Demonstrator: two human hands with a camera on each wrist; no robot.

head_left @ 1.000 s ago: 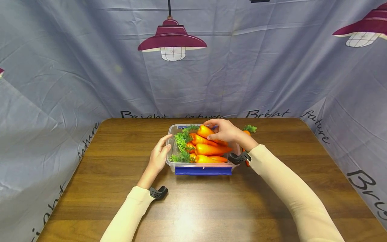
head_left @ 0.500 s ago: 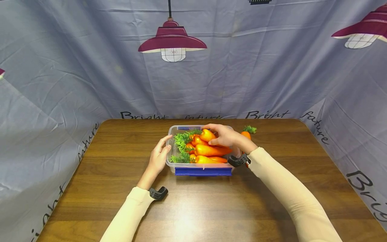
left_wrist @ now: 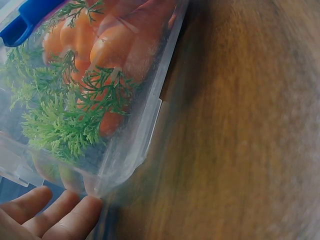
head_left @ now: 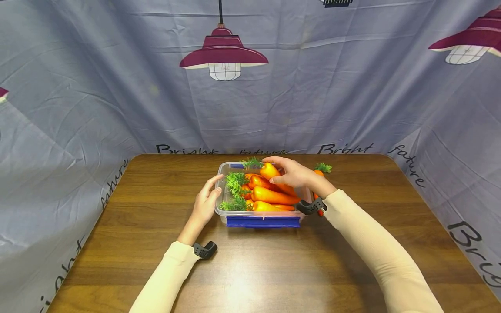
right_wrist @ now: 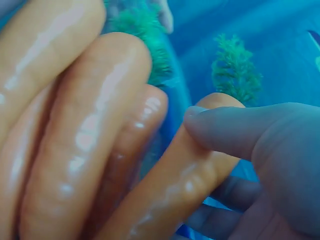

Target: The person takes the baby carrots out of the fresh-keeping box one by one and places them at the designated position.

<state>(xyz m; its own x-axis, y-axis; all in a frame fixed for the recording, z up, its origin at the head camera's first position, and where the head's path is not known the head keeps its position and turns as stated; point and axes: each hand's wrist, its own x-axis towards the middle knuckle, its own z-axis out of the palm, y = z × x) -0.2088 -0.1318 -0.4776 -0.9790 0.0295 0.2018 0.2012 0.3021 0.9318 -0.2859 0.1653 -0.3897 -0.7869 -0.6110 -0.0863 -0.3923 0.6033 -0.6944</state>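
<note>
A clear plastic container (head_left: pixel 263 213) with blue clips holds several orange carrots (head_left: pixel 274 195) with green leafy tops (head_left: pixel 235 182). My right hand (head_left: pixel 291 173) grips one carrot (head_left: pixel 268 171) at the back of the container. In the right wrist view the thumb (right_wrist: pixel 225 127) lies over this carrot (right_wrist: pixel 172 180) and the fingers curl beneath it. Its leaves (head_left: pixel 252 162) overlap the back rim. My left hand (head_left: pixel 204 201) is at the container's left side, fingers extended; in the left wrist view its fingertips (left_wrist: pixel 90 205) meet the clear wall.
Another carrot (head_left: pixel 318 173) lies on the wooden table (head_left: pixel 156 208) just right of the container, partly behind the right wrist. A grey-blue curtain (head_left: pixel 313 100) printed with lamps stands behind the table and along both sides.
The carrot in my right hand dipped lower into the container half a second ago and is now raised a little again, leaves at the back rim. My left hand has stayed in place.
</note>
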